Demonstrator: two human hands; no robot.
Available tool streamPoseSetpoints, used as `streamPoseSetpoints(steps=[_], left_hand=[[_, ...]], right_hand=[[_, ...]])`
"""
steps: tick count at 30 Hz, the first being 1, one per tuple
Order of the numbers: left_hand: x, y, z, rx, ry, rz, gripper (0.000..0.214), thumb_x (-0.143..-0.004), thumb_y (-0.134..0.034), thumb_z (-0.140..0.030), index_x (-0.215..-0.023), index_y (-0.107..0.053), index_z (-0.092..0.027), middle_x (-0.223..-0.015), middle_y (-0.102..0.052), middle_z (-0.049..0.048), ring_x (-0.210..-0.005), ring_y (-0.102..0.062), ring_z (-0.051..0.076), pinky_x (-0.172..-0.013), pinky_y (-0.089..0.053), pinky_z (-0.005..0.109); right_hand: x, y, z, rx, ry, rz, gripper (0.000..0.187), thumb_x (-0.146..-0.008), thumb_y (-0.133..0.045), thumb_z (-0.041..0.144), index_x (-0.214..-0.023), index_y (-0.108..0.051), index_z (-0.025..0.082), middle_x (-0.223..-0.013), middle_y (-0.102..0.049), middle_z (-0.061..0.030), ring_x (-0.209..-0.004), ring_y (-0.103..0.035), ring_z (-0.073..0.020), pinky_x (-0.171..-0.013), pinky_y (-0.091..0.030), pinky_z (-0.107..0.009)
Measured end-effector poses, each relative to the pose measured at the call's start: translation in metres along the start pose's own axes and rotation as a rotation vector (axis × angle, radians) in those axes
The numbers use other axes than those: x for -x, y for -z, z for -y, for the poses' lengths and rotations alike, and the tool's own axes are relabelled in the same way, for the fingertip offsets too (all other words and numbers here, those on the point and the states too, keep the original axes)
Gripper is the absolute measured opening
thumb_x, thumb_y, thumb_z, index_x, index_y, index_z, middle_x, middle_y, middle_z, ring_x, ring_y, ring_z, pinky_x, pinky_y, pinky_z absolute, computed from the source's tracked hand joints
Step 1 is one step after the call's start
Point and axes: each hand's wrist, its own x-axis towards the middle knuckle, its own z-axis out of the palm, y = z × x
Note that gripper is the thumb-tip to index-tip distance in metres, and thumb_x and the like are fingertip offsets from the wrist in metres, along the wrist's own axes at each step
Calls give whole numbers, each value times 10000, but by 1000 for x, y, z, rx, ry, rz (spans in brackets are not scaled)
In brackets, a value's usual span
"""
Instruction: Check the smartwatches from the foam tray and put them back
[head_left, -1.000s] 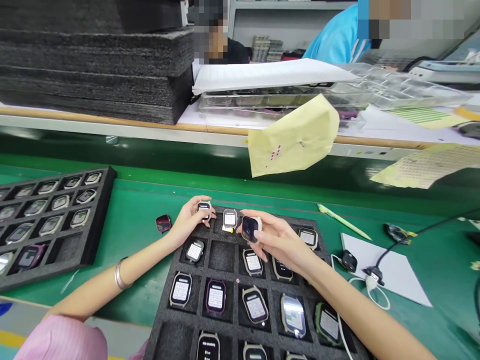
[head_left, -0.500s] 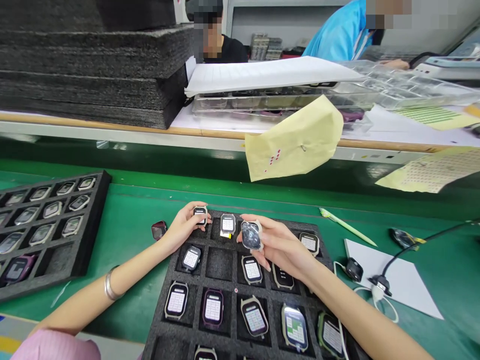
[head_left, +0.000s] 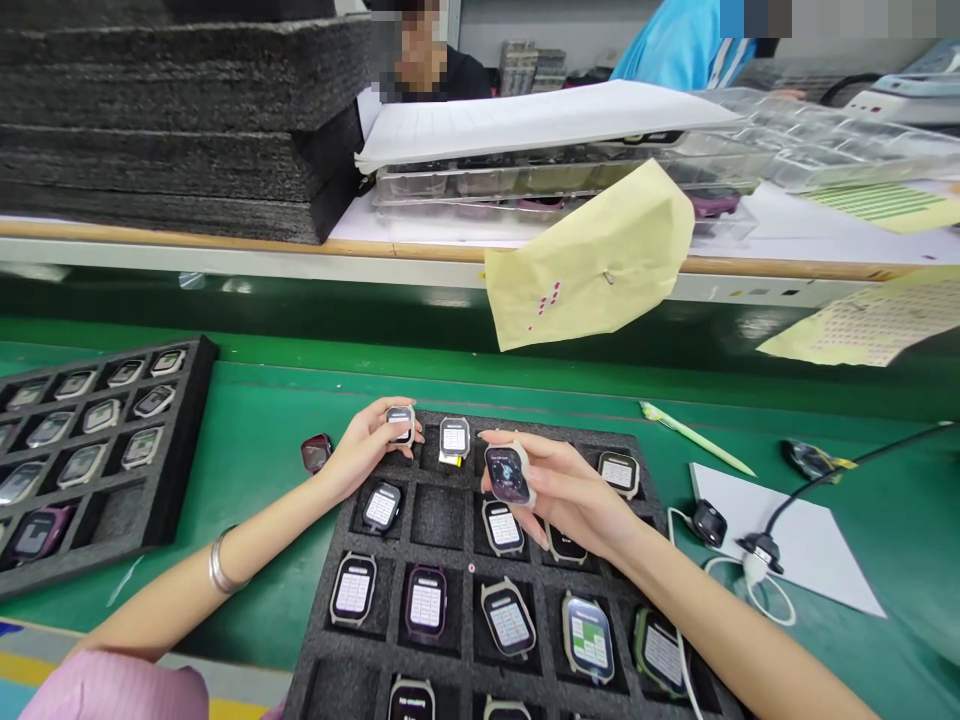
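Note:
A black foam tray [head_left: 442, 515] with square pockets lies on the green belt in front of me, and most pockets hold a small smartwatch body with a lit screen. My left hand [head_left: 364, 450] pinches one watch body [head_left: 400, 424] at the tray's far left corner pocket. My right hand [head_left: 566, 490] holds another watch body [head_left: 508, 473] up above the tray, its dark screen facing me. A watch with a yellow tab [head_left: 454, 440] sits in the pocket between my hands.
A second foam tray [head_left: 120, 510] of watches lies to the left, and a dark red watch body [head_left: 316, 452] rests loose on the belt. To the right are white paper [head_left: 810, 545], a charging cable with puck [head_left: 708, 522] and a green pen [head_left: 694, 438]. Across the shelf sit two people.
My right hand has tilted its watch and lowered it slightly, and the screen now shows more plainly. My left hand stays on the corner watch.

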Motion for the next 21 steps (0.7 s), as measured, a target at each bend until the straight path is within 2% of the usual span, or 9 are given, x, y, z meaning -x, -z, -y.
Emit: streamPoseSetpoints(steps=[5,9,12,21], left_hand=[[0,0,-2,10,23,7,353,-738,-706,-218,-1064,-604,-127,-846,-693,73,-794,-688,213,-630,-548,275],[-1,1,-4,30,53,34,333,-784,-651,-240,-1091,-598,-121,-950,-716,124,-892,-696,257,-709,-575,337],[-1,1,-5,13,73,62,316,-801,-621,-251,-1082,-613,-107,-1003,-716,153,-926,-692,277,-712,-582,352],[-1,1,-4,0,81,85,283,-789,-615,-235,-1045,-641,-119,-975,-730,144,-948,-691,292,-718,-581,361]], right_hand=[[0,1,-1,-4,13,0,355,-854,-677,224,-1206,-649,181,-910,-710,-107,-461,-584,-95,-394,-464,-191],[0,2,0,0,8,-5,340,-856,-673,220,-1193,-660,179,-905,-712,-108,-453,-585,-93,-390,-458,-183],[0,3,0,11,21,-20,360,-851,-681,215,-1209,-655,188,-909,-706,-100,-464,-587,-95,-397,-463,-187],[0,2,-1,26,38,-68,395,-811,-722,240,-1200,-666,195,-904,-704,-102,-457,-554,-93,-395,-444,-202]])
